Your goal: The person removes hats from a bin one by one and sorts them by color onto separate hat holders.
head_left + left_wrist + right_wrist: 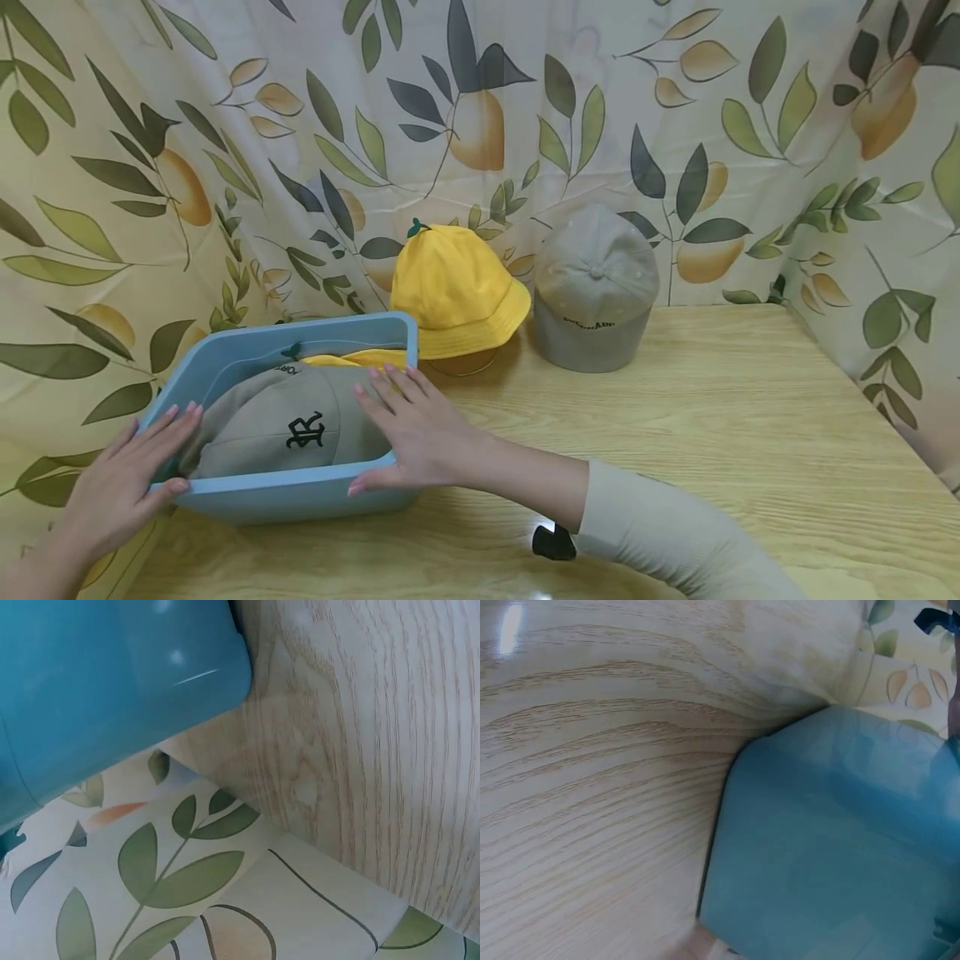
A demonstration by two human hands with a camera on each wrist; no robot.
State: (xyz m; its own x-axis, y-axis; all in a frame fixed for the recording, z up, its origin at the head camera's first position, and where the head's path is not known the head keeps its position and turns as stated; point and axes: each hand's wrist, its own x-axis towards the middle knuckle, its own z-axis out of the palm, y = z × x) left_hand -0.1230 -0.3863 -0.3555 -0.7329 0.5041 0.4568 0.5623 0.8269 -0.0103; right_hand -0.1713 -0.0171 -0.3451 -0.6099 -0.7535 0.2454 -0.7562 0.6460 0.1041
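Observation:
A blue plastic bin (300, 479) stands on the table at the left in the head view, and its outer wall fills much of both wrist views. Inside it lies a grey cap (262, 425) with a black letter emblem, and a yellow hat (360, 358) shows behind the cap. My left hand (123, 483) rests on the bin's left rim with fingers straight and thumb at the front corner. Across the right rim lies my right hand (423, 429), its fingers spread and straight beside the cap, its thumb against the front wall.
Behind the bin, a yellow bucket hat (457, 287) with a green sprout sits on a stand. A second grey cap (596, 292) is to its right. The wood-grain table (712, 417) meets a leaf-and-fruit patterned curtain (480, 108) at the back and sides.

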